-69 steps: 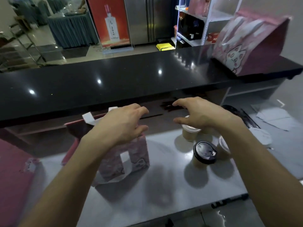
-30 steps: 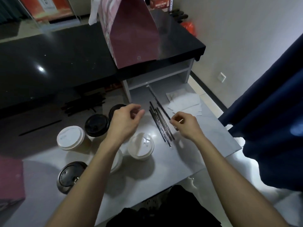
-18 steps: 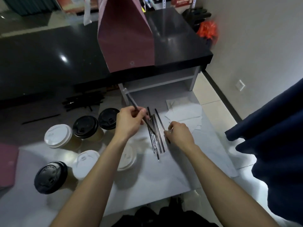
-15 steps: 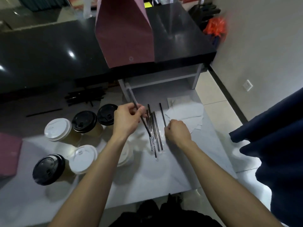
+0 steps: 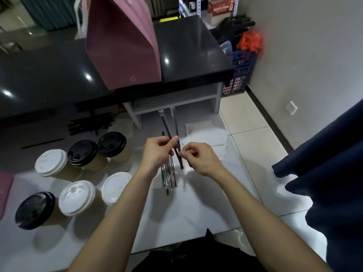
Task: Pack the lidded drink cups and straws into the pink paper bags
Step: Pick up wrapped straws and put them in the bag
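My left hand point(image 5: 157, 154) pinches a thin wrapped straw point(image 5: 165, 122) between thumb and fingers, its top tilted away from me. Close beside it, my right hand point(image 5: 198, 158) pinches a second straw point(image 5: 175, 122); the two straws cross near my fingertips. Under my hands, more wrapped straws point(image 5: 169, 177) lie bundled on the pale table point(image 5: 186, 209). Several lidded paper cups stand to the left, some with white lids point(image 5: 77, 197) and some with black lids point(image 5: 112, 144). A tall pink paper bag point(image 5: 121, 48) stands upright on the black counter point(image 5: 49, 75) behind.
White paper sheets point(image 5: 204, 138) lie past the straws. Loose black straws point(image 5: 90, 124) sit in the shadow under the counter. Another pink bag point(image 5: 5, 193) shows at the left edge. A dark blue cloth point(image 5: 324, 173) hangs at the right, over a tiled floor.
My head turned right from the bag to the straws. The left hand took one straw from the pile, the right hand took another, and both hands rose off the table together.
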Action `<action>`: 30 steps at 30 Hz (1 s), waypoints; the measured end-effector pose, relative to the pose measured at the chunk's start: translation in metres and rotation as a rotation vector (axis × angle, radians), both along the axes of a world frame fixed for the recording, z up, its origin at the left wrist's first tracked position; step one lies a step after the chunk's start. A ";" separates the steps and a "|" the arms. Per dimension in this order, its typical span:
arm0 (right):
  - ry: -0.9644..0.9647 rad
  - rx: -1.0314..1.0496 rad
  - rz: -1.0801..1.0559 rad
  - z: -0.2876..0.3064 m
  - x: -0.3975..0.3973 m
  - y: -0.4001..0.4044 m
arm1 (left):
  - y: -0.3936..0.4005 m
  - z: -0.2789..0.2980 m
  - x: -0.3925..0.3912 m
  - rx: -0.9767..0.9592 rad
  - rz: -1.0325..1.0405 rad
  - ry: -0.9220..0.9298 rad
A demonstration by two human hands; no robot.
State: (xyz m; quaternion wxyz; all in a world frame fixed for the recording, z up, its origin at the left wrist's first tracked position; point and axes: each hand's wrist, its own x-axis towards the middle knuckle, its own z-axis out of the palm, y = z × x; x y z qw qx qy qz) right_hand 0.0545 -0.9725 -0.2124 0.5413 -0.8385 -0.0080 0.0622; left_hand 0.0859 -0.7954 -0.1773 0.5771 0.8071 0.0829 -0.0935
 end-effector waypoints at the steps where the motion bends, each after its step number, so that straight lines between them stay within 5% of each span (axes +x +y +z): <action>1: 0.000 0.000 0.009 -0.001 -0.001 -0.001 | -0.004 -0.001 0.000 -0.010 -0.026 -0.008; 5: 0.003 0.027 -0.032 -0.013 0.003 -0.019 | -0.012 -0.006 0.003 0.083 -0.034 -0.064; 8: -0.110 -0.286 -0.204 -0.026 0.018 -0.046 | -0.009 -0.008 0.005 0.075 0.031 -0.058; 12: -0.095 -0.601 -0.096 -0.038 0.042 -0.072 | -0.010 -0.011 0.004 -0.274 0.118 0.044; 15: -0.094 -0.700 0.023 -0.042 0.051 -0.075 | -0.011 -0.014 0.006 -0.328 0.159 0.091; 23: -0.245 -0.661 -0.035 -0.029 0.053 -0.079 | -0.008 -0.008 0.008 -0.098 0.041 -0.010; 30: -0.217 -0.244 0.055 0.012 0.045 -0.076 | -0.023 -0.005 0.021 0.236 -0.246 -0.363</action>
